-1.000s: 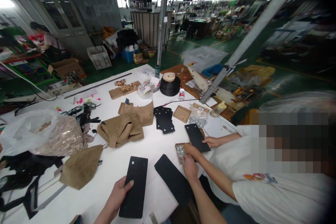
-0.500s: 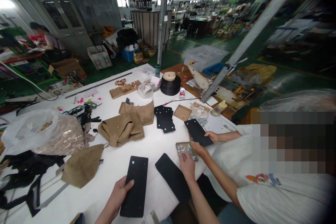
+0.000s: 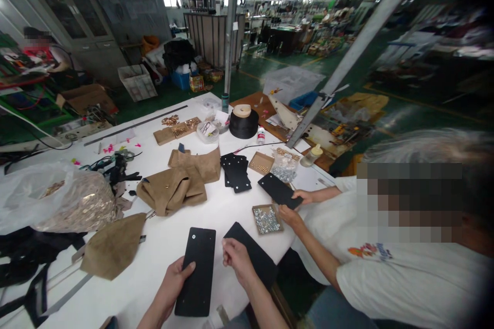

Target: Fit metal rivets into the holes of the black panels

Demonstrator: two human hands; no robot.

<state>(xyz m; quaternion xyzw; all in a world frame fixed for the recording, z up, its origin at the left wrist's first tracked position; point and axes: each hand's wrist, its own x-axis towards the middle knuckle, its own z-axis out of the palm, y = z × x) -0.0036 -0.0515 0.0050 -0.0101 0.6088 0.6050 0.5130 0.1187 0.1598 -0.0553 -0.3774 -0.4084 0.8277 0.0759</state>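
Note:
My left hand (image 3: 178, 278) grips a black rectangular panel (image 3: 196, 272) by its left edge, thumb on top. One silvery eyelet shows at the panel's upper left corner, and small holes mark other corners. Just right of it, my right hand (image 3: 236, 259) is closed in a pinch; whatever sits between the fingertips is too small to make out. Under that hand and wrist lies another black panel (image 3: 254, 252), partly covered. Beyond it stands a small cardboard tray (image 3: 253, 221) of silvery metal pieces.
At the right, a co-worker's hands (image 3: 299, 205) hold another black panel (image 3: 276, 187). Several black panels with eyelets (image 3: 236, 172) are stacked mid-table. Brown fabric pieces (image 3: 173, 190) and a plastic bag of metal parts (image 3: 77, 205) lie left. A black tape roll (image 3: 244, 124) stands at the back.
My right hand has left the tray of silvery pieces and come left and nearer, fingers pinched, beside the held panel. My left hand keeps its grip. The view has shifted slightly.

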